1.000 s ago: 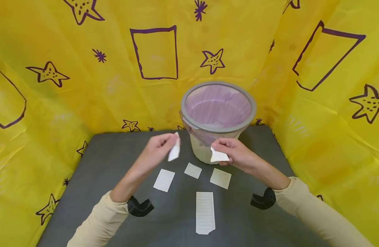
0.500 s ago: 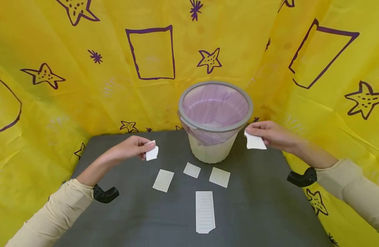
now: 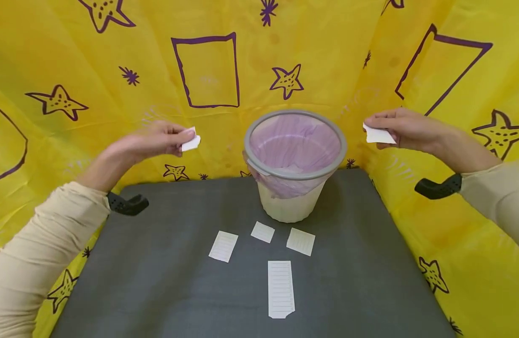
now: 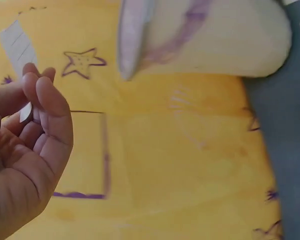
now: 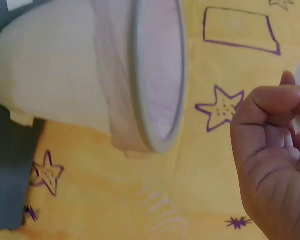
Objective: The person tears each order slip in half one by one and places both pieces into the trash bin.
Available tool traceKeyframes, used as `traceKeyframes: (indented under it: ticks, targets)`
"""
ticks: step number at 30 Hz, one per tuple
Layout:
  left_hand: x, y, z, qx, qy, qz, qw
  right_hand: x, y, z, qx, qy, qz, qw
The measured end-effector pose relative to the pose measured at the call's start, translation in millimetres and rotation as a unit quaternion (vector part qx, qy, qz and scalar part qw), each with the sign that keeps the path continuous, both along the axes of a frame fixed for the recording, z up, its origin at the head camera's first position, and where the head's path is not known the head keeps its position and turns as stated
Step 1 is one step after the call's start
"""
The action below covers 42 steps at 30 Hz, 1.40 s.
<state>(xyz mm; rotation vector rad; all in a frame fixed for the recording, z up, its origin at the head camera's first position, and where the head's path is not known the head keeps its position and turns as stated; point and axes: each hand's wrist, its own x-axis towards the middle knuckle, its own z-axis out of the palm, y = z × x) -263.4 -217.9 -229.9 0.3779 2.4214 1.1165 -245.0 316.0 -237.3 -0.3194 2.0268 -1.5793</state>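
My left hand (image 3: 158, 138) pinches a small torn piece of paper (image 3: 191, 143) between thumb and fingers, raised to the left of the trash bin. In the left wrist view this paper (image 4: 17, 45) shows printed lines. On the other side, my right hand (image 3: 411, 129) pinches another torn paper piece (image 3: 378, 135), held up at the right of the bin's rim. Between the hands stands the pale trash bin (image 3: 286, 209) with a grey rim and a purple liner bag (image 3: 299, 141). The right wrist view shows the bin (image 5: 55, 65) close by; the right hand's paper is mostly cut off there.
Three small paper pieces lie in front of the bin: a left one (image 3: 224, 246), a middle one (image 3: 263, 232) and a right one (image 3: 301, 241). Nearer is a longer lined strip (image 3: 280, 288). Yellow patterned cloth (image 3: 209, 70) encloses the dark grey table (image 3: 179, 295).
Both hands, each pinching its paper piece, have moved apart to either side and then risen to about the height of the bin's rim. The papers on the table have stayed put.
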Motion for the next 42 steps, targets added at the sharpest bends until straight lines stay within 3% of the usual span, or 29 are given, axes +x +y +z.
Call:
traceKeyframes:
  ticks: [2,5,8,13,15,16,18,19,21,22,23,27,28,30,33,37,40,42]
  targets:
    - [-8.9,13.1,20.6,-0.020,0.010,-0.012,0.9997,-6.6,-6.6,8.8,0.026,0.000,0.002,1.000]
    - [-21.9,43.2,30.7,-0.042,0.010,-0.034,0.9985,-13.8,-24.8,10.9,0.071,0.001,0.002,0.997]
    - [-35.0,86.3,23.8,-0.034,0.017,-0.070,0.9968,-25.6,-53.3,9.2,0.085,0.011,-0.010,0.996]
    - [-50.2,151.4,-0.3,-0.011,0.016,-0.123,0.9923,-50.2,-97.1,2.9,0.068,-0.006,-0.007,0.998]
    - [-53.0,168.2,-7.3,-0.026,0.028,-0.123,0.9916,-57.1,-106.2,-0.5,0.097,0.007,-0.005,0.995]
    - [-54.3,175.2,-9.9,-0.052,0.055,-0.124,0.9894,-60.1,-109.8,-1.8,0.129,0.035,-0.002,0.991]
    - [-57.3,187.4,-13.2,-0.128,0.125,-0.122,0.9763,-65.7,-117.0,-4.6,0.216,0.135,0.012,0.967]
    - [-58.7,192.5,-14.4,-0.165,0.157,-0.117,0.9667,-68.4,-120.6,-5.8,0.262,0.188,0.017,0.946]
    - [-60.6,200.4,-15.4,-0.248,0.217,-0.104,0.9384,-71.7,-127.6,-7.2,0.359,0.278,0.023,0.891]
    - [-61.0,202.6,-15.4,-0.286,0.240,-0.097,0.9225,-72.5,-130.6,-7.9,0.398,0.306,0.023,0.864]
    - [-61.5,204.2,-15.6,-0.313,0.253,-0.092,0.9108,-72.5,-133.3,-8.5,0.426,0.323,0.025,0.845]
    - [-61.6,203.3,-16.1,-0.360,0.279,-0.088,0.8859,-67.7,-139.4,-8.4,0.486,0.324,0.037,0.811]
    - [-62.1,201.7,-17.0,-0.365,0.290,-0.091,0.8803,-66.0,-140.1,-8.5,0.492,0.326,0.039,0.806]
    - [-63.2,197.0,-19.3,-0.361,0.297,-0.094,0.8788,-62.4,-140.0,-8.8,0.495,0.335,0.042,0.801]
    - [-65.5,179.9,-23.3,-0.364,0.301,-0.079,0.8776,-57.6,-129.4,-11.3,0.492,0.339,0.030,0.801]
    - [-65.8,145.1,-25.6,-0.371,0.275,-0.043,0.8858,-54.3,-105.2,-11.7,0.495,0.343,-0.001,0.798]
    - [-65.3,127.8,-26.3,-0.357,0.265,-0.033,0.8949,-52.7,-91.0,-9.6,0.501,0.344,-0.014,0.794]
    - [-65.7,117.6,-26.7,-0.342,0.271,-0.032,0.8991,-50.4,-80.8,-8.7,0.496,0.341,-0.018,0.799]
